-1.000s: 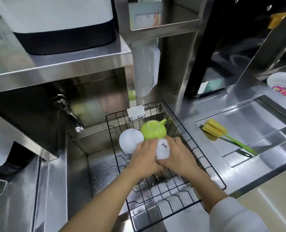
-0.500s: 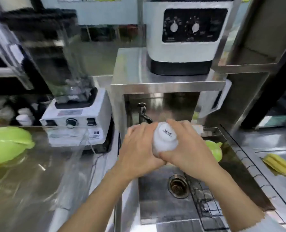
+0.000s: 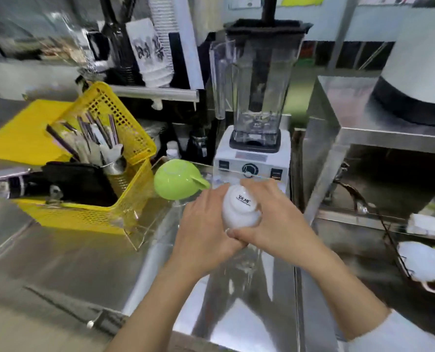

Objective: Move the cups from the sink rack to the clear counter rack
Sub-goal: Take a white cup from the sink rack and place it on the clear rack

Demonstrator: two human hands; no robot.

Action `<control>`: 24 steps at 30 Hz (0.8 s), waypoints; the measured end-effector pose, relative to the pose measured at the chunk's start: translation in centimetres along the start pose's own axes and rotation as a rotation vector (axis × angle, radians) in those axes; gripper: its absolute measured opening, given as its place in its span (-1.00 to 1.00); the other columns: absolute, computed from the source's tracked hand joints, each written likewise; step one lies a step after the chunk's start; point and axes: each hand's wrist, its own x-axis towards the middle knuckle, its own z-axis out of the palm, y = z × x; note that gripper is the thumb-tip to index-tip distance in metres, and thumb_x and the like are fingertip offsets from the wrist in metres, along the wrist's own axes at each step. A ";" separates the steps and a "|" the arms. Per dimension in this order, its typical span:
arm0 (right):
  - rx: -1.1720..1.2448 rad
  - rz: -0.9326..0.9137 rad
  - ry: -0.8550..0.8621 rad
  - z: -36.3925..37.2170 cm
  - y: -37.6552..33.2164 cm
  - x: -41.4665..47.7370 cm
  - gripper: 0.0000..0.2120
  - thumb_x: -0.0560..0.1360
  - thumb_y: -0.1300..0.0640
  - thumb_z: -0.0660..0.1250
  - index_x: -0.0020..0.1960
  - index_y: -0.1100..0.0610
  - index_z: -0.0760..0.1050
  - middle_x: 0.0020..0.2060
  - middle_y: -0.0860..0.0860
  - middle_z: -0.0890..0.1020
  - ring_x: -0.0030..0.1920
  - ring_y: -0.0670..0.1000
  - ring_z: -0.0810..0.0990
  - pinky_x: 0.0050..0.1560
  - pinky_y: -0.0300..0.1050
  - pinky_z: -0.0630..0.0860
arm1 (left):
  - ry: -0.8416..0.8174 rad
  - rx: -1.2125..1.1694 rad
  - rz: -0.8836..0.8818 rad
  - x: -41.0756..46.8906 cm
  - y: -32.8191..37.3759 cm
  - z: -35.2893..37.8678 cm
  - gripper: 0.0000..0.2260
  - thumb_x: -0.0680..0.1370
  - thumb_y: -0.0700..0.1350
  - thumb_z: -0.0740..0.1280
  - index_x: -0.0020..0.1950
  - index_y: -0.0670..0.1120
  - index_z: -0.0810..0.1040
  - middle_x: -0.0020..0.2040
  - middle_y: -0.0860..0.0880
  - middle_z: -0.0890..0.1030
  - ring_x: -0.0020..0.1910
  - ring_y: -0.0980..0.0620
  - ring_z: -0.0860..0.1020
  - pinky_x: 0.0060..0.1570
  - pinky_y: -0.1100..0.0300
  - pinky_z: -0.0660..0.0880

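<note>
White cup (image 3: 240,209) carried from sink, both hands' fingers (image 3: 212,199) grasping it, beside green cup (image 3: 175,182).

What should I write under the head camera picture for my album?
Both hands, left hand and right hand, hold an upside-down white cup near a green cup.

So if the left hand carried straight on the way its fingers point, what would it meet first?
Probably the white blender base. The left hand, sharing the white cup with the right hand, points up and away towards it. The green cup sits left of that line; depth is unclear.
</note>
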 end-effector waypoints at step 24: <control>0.127 -0.022 -0.193 0.6 2.2 -0.4 -0.14 0.31 -0.16 0.43 0.44 -0.13 0.00 0.40 -0.14 0.17 0.33 -0.10 0.13 0.32 -0.16 0.06 | -0.291 0.112 -0.298 -1.4 0.3 -0.8 -0.01 0.30 0.19 0.44 0.47 0.10 -0.19 0.53 -0.04 -0.23 0.50 -0.01 -0.20 0.45 0.00 -0.08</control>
